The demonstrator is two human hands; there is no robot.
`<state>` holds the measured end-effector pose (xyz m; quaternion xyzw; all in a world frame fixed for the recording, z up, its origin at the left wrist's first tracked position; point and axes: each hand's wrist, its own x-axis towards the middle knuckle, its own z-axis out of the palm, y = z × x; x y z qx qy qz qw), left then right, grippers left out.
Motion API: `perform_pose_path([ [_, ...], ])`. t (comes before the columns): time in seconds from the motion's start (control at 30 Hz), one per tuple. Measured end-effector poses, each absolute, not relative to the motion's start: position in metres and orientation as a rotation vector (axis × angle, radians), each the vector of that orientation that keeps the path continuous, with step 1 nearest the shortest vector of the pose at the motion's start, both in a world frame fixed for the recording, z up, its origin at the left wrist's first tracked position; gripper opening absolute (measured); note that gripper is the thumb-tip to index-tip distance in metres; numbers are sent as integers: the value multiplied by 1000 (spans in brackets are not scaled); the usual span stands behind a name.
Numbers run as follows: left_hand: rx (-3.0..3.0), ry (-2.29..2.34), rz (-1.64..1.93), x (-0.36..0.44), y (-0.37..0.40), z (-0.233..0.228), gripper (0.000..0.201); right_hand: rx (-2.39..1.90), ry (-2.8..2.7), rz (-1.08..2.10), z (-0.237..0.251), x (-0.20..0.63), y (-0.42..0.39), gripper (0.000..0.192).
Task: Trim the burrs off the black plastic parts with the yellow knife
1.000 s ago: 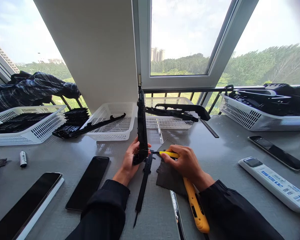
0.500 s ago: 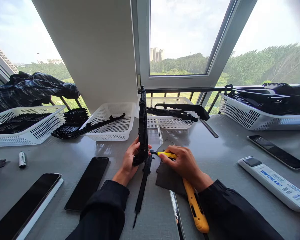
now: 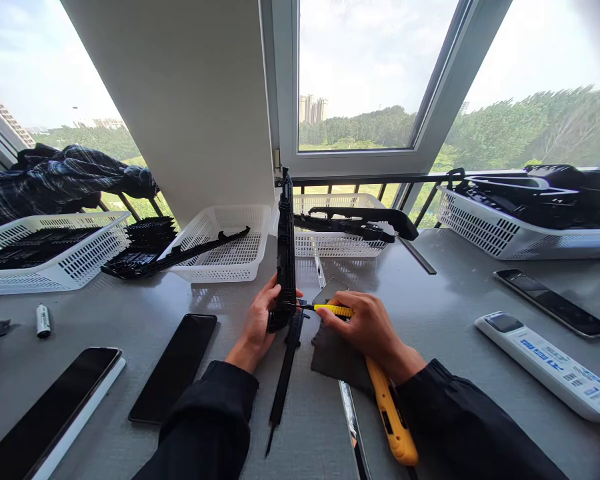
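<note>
Black plastic trim strip [image 3: 285, 253] stands upright in the left hand [image 3: 257, 328], fingers wrapped round its lower end. Right hand [image 3: 367, 325], just beside, pinches a yellow utility knife [image 3: 334, 310], blade at the strip's bottom edge. Trimming looks underway, not finished; another black strip [image 3: 285, 373] lies flat below the hands.

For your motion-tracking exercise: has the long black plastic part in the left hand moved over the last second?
Yes, slightly. The long black plastic part has swung more upright: its top has shifted right toward the window frame, while the left hand grips its lower end.

Right hand [image 3: 375, 330] (yellow knife [image 3: 386, 400]) trims black strip [image 3: 285, 250].
</note>
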<state>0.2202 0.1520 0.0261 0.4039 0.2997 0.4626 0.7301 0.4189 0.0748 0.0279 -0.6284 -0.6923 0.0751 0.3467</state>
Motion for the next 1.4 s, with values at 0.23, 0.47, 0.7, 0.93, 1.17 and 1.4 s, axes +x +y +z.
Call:
perform_pose_path([
  [0.23, 937, 661, 1003, 220, 151, 28, 35, -1596, -1837, 220, 29, 416, 73, 37],
  [0.47, 921, 654, 1016, 220, 153, 25, 35, -1638, -1801, 186, 29, 417, 74, 43],
  [0.7, 917, 628, 1083, 224, 150, 25, 41, -1646, -1823, 186, 29, 415, 74, 46],
  [0.93, 928, 642, 1107, 223, 151, 25, 41, -1616, -1799, 227, 29, 418, 75, 46],
  [1.17, 868, 684, 1069, 220, 155, 27, 42, -1736, -1699, 130, 28, 423, 77, 50],
  [1.4, 808, 701, 1053, 217, 158, 25, 35, -1748, -1756, 117, 29, 423, 78, 54],
])
